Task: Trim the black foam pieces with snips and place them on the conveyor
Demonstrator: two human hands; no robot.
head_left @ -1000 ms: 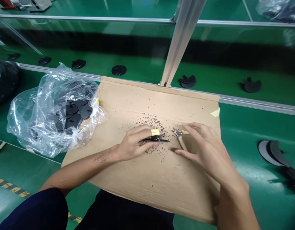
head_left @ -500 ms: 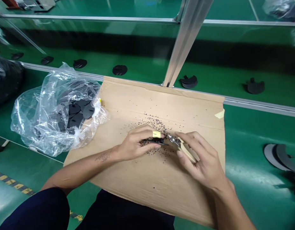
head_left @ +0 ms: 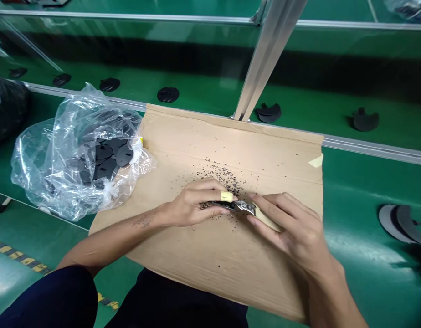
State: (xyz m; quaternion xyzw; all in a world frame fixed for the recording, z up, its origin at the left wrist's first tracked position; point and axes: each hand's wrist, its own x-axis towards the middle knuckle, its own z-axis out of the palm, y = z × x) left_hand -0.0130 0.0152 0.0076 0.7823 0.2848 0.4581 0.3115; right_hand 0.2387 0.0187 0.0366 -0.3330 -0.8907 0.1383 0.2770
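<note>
My left hand point(head_left: 193, 207) pinches a thin flat black part point(head_left: 219, 206) edge-on over a sheet of brown cardboard point(head_left: 210, 269); a yellow tape band wraps its index fingertip. My right hand point(head_left: 292, 225) grips small cutters point(head_left: 256, 212) with cream handles, and the metal jaws meet the edge of the black part. Small black trimmings point(head_left: 224, 175) lie scattered on the cardboard just beyond both hands.
A clear plastic bag point(head_left: 77, 155) with several black discs lies at the left. More black parts point(head_left: 168, 94) sit spaced along the green conveyor belt behind a metal rail point(head_left: 374, 149). A slanted aluminium post point(head_left: 268, 50) rises at centre. Curved black pieces point(head_left: 400, 221) rest at right.
My right hand has taken up the cutters from the cardboard and brought them left to the black part. The left hand has stayed in place holding that part.
</note>
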